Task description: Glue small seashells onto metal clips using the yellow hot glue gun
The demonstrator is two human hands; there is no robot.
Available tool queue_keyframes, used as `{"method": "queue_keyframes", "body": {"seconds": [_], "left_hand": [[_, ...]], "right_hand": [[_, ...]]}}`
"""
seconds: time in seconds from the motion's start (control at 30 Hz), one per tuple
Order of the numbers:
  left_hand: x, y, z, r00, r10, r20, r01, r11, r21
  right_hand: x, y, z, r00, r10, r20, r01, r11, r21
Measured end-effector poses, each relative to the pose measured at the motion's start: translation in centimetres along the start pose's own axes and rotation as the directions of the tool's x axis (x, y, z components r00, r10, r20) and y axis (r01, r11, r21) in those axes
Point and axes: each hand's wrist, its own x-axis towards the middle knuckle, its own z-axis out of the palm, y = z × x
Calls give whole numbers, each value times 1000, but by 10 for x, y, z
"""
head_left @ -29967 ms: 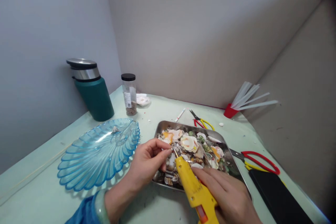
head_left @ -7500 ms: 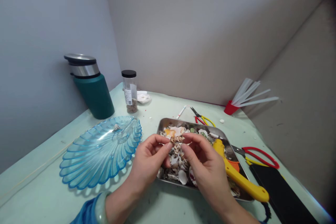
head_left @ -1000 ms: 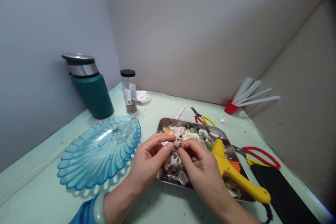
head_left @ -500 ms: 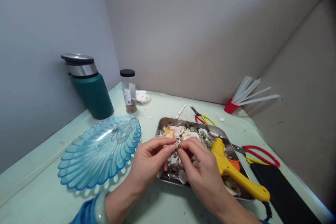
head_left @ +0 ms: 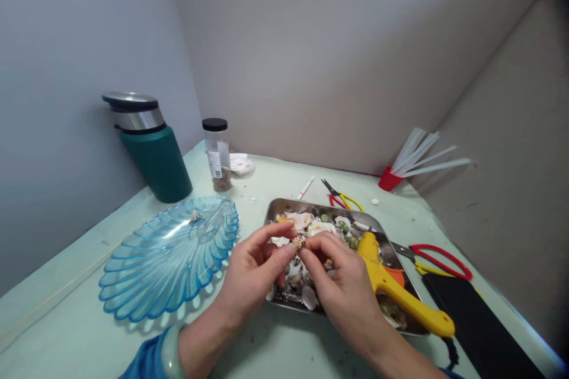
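Note:
My left hand (head_left: 251,275) and my right hand (head_left: 342,287) meet fingertip to fingertip over the near left part of a metal tray (head_left: 278,208) full of shells. Between the fingers of both hands I pinch a small speckled shell piece (head_left: 298,242). A yellow glue gun (head_left: 400,296) lies in the tray to the right of my right hand, nozzle pointing away from me.
A blue shell-shaped glass dish (head_left: 166,257) sits left of the tray. Behind stand a green flask (head_left: 151,151) and a clear jar (head_left: 217,154). Scissors (head_left: 342,196), larger red scissors (head_left: 438,259), a red cup of glue sticks (head_left: 415,160) and a black object (head_left: 478,325) lie right.
In the last second both hands stay pinched on the small shell piece with only slight shifts. Thirty seconds ago my right hand held the glue gun, which now lies in the tray.

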Motion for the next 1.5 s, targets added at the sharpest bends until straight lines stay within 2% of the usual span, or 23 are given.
{"method": "queue_keyframes", "body": {"seconds": [0.1,0.2,0.27,0.4,0.47,0.77,0.97,1.07,1.13,1.2,1.3,1.37,1.5], "left_hand": [[0,-1,-1,999,-16,28,16,1000,0],[0,-3,-1,998,-36,56,34,999,34],[1,-4,-1,997,-37,65,33,998,60],[2,-5,0,997,-30,70,23,995,94],[2,-6,0,998,-22,63,15,995,100],[2,-10,-2,998,-18,57,12,995,100],[1,-8,-1,998,-27,62,21,995,93],[0,-5,0,997,-31,67,26,996,80],[-1,-3,1,998,-18,58,15,998,64],[-2,-1,1,999,-6,42,4,999,47],[-1,-1,0,999,20,28,-21,999,41],[0,-2,-1,998,55,27,-57,997,47],[0,-6,-2,992,117,48,-120,991,62]], "right_hand": [[2,1,-1,983,178,41,-182,973,142],[4,3,-1,918,371,137,-395,854,339],[5,4,-1,887,427,175,-459,781,423],[5,0,0,845,488,219,-528,693,492],[5,-2,0,838,498,224,-537,677,504],[5,-6,1,852,481,207,-519,722,458],[5,-4,2,889,428,159,-454,786,419],[3,-2,1,908,395,139,-418,842,340],[2,-2,1,948,310,71,-318,920,231],[1,-2,-1,989,149,-10,-147,984,104],[0,-2,-2,997,-58,-51,58,998,-18],[-1,-2,-2,993,-108,-41,106,993,-49],[0,-1,-1,992,-122,-30,119,990,-78]]}}
